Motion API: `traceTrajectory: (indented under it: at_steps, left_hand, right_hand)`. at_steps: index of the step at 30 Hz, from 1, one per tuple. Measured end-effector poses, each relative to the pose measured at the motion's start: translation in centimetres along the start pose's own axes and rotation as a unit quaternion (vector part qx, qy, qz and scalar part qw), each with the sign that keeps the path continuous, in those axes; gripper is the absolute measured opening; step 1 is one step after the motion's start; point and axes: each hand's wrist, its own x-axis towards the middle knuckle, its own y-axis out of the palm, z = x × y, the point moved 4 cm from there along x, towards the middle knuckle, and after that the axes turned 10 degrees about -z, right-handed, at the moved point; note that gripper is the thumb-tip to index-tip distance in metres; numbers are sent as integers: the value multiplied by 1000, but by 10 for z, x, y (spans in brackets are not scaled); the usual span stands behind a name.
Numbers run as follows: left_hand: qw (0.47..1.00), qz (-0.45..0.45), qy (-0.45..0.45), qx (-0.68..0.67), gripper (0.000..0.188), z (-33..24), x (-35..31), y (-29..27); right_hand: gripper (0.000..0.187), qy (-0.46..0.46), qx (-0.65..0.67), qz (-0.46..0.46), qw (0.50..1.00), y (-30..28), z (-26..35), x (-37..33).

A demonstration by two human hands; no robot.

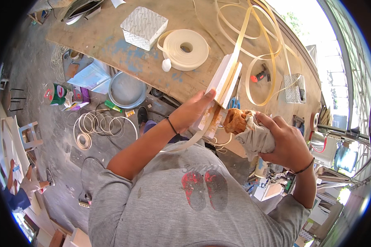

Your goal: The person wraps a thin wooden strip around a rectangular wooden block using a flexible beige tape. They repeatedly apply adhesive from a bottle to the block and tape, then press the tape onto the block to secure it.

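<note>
Matt cloth rag (257,142), smooth strip (242,36), scuffed tabletop (101,31)

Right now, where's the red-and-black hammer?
In the head view, right of centre toward the top: the hammer lies on the workbench, among loops of cream strip, just left of a silver-grey patterned block.

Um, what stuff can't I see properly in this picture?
In the head view:
- Most of the left hand's fingers: hidden behind that hand and the long white piece.
- Whatever is inside the stained cloth bundle: covered by its folds and the right hand.
- The rest of the pale strips: cut off by the top edge.
- The other person, far left: cut off by the round rim.
</note>
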Motion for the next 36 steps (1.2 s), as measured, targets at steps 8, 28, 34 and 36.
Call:
traceTrajectory:
  at_steps: [8, 28, 34, 36]
  left_hand:
    - [1000, 0, 5, 9, 86, 2, 7, -4]
    - [1000, 4, -29, 9, 80, -4, 1, -3]
    - [1000, 13, -26, 4, 92, 2, 4, -2]
    - [999, 16, -29, 0, 93, 0, 3, 0]
  right_hand:
    - [89, -5, -63, 32, 997, -9, 9, 13]
    - [89, 2, -106, 41, 994, -13, 17, 14]
    - [89, 1, -112, 41, 993, -15, 22, 12]
    - [89, 2, -111, 41, 993, -15, 23, 11]
